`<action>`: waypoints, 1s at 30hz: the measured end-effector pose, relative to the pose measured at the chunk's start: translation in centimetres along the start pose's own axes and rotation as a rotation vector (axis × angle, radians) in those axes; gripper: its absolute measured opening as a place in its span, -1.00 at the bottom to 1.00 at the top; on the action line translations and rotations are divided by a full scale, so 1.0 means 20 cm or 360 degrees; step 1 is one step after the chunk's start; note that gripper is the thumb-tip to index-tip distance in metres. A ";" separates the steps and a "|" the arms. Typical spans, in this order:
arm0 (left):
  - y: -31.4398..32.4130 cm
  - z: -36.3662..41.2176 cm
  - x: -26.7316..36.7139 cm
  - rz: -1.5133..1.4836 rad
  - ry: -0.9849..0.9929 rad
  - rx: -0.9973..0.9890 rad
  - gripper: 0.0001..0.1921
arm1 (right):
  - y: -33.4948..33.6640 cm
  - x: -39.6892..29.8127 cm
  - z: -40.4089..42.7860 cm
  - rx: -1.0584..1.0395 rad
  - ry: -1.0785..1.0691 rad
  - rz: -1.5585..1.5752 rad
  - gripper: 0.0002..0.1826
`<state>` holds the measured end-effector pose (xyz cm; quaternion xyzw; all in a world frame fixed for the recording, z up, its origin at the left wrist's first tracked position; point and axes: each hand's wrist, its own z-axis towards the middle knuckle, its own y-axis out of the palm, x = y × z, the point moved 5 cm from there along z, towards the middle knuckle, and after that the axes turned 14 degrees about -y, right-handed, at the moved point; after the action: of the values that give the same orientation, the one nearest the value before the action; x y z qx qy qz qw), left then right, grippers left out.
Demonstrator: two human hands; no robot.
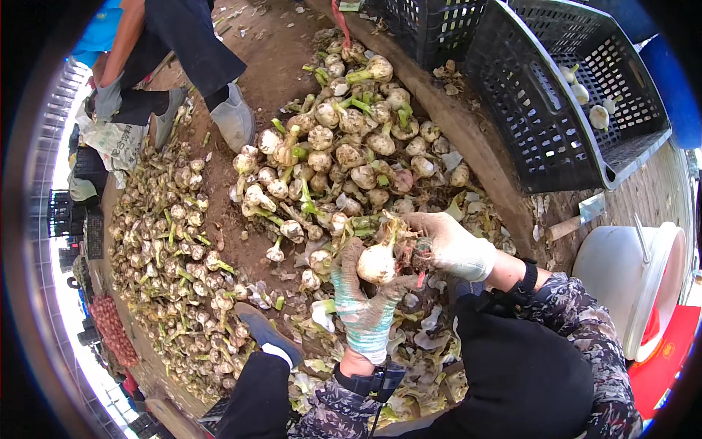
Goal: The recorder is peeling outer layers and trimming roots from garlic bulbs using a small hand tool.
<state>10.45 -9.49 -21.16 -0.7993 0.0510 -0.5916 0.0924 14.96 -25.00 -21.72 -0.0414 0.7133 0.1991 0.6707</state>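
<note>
My left hand point(364, 310), in a soiled white-and-green knit glove, cups a pale garlic bulb point(377, 264) between thumb and fingers. The bulb's stalk and loose dry skin point up, away from me. Close on its right, my right hand point(458, 247), also gloved, grips a small dark object point(419, 251) with reddish bits, partly hidden by the fingers; I cannot tell what it is. Just beyond both hands lies a heap of soil-stained garlic bulbs point(351, 156) with cut green stalks. Peeled skins and leaf scraps point(430, 340) litter the ground below my hands.
A black plastic crate point(526, 110) at upper right holds several cleaned bulbs point(599, 117). Nearer are a wooden-handled blade point(576, 219) and a white bucket point(614, 280) on its side. More garlic point(181, 263) spreads leftward. Another person's grey shoe point(235, 118) is at upper left.
</note>
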 end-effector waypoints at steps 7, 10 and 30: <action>0.00 -0.01 0.05 0.0237 0.0014 0.0030 -0.19 | -0.01 0.03 -0.02 0.0037 0.0178 -0.0212 -0.56; 0.05 -0.01 -0.02 -0.1147 -0.0609 -0.0233 -0.28 | 0.00 0.09 -0.05 0.0172 -0.0075 -0.0316 -0.65; 0.05 0.00 -0.08 -0.0802 -0.0484 -0.0305 -0.13 | 0.01 -0.06 -0.04 -0.0189 -0.0667 -0.0731 -0.75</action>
<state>9.92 -10.23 -22.94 -0.8712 -0.1077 -0.4620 -0.1262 14.22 -25.29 -20.39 -0.1985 0.5187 0.0880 0.8269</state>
